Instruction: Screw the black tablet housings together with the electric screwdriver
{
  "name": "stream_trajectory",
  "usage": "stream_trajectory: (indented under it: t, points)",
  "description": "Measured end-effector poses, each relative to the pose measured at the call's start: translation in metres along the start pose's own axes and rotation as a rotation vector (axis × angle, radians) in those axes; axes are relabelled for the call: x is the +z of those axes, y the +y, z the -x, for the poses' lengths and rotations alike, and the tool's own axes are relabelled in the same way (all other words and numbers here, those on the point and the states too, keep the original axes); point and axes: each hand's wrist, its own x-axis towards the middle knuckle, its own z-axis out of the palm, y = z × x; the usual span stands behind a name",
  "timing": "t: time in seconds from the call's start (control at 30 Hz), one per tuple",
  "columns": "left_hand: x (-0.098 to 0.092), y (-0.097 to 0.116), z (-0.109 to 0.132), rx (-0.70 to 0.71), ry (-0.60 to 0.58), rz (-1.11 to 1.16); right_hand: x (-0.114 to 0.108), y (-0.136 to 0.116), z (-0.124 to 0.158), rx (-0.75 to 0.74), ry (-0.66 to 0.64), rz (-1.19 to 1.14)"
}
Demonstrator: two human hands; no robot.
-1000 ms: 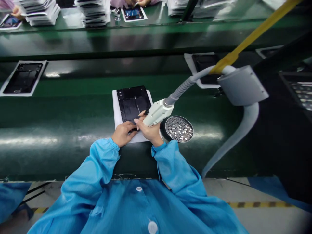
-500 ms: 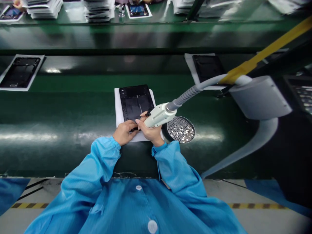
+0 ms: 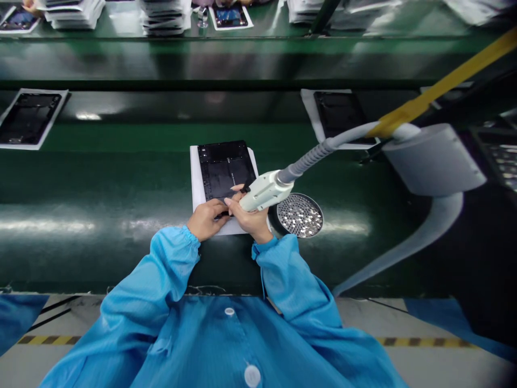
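Observation:
A black tablet housing lies at a slight angle on a white sheet in front of me. My left hand rests at its near edge, with thumb and fingers closed on that edge. My right hand is wrapped round a pale handheld tool, whose grey corrugated cable runs up to the right. The tool's working end is hidden by the fingers, close to the left fingertips. Just right of my right hand stands a round tin with many small shiny metal pieces.
Two more black housings on white sheets, one left and one right, lie on the belt behind. A grey box hangs at right from a yellow strap. Paper stacks and another person's hand stand beyond, at the far bench.
The two housings on the rear belt have shifted slightly to the left. Both my hands, the tool and the near housing look the same.

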Motion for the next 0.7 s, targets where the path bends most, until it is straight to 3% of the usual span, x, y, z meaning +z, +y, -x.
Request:
stream_trajectory:
  t: [0.43,0.7]
  points:
    - [0.0,0.0,0.001,0.015,0.004,-0.014,-0.001,0.0,0.001,-0.003,-0.014,-0.007]
    - [-0.009,0.011,-0.005,0.001,-0.213,-0.215,-0.006,-0.007,-0.005,-0.02,0.104,-0.037]
